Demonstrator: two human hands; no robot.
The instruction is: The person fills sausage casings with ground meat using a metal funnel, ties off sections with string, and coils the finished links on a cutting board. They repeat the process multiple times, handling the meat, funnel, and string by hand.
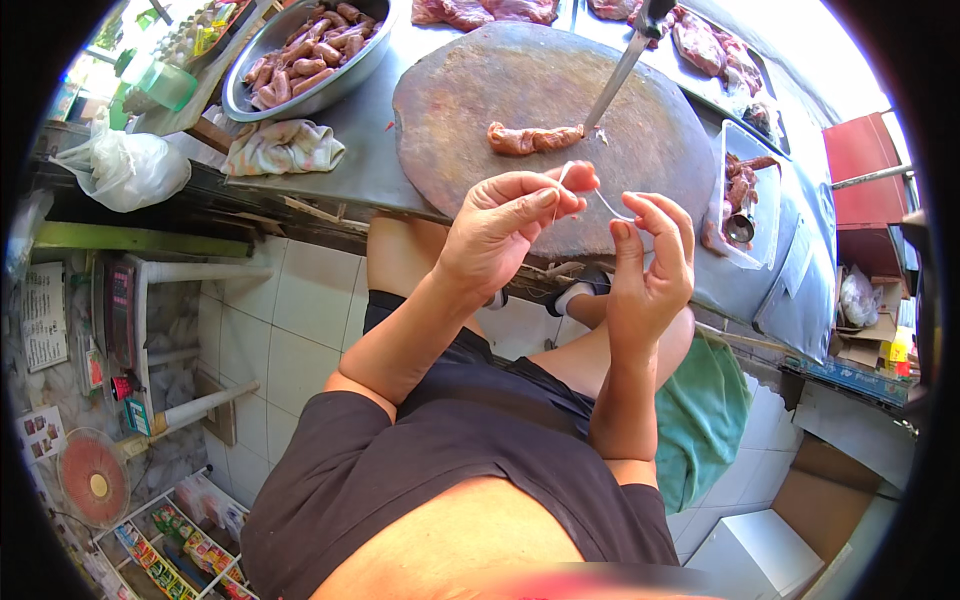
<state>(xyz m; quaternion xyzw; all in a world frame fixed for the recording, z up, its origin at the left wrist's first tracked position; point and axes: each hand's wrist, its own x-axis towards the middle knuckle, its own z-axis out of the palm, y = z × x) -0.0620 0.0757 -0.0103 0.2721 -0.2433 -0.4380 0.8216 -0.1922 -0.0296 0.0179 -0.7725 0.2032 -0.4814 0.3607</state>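
Head view: left hand (pixel 510 215) pinches a thin white string (pixel 608 206), fingertips together; right hand (pixel 655 260), at two to three o'clock, holds its other end, thumb and forefinger nearly closed. Between twelve and one o'clock, a sausage (pixel 535 139) lies on the board (pixel 460 110), touching the knife (pixel 615 85), whose handle the top edge cuts off. Print on the nine o'clock sheet (pixel 44 315) is too small to read.

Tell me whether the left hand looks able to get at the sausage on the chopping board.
Probably yes: the sausage lies just beyond the left hand, nothing visible between them, and the knife stands at the sausage's right end; but that hand holds string.
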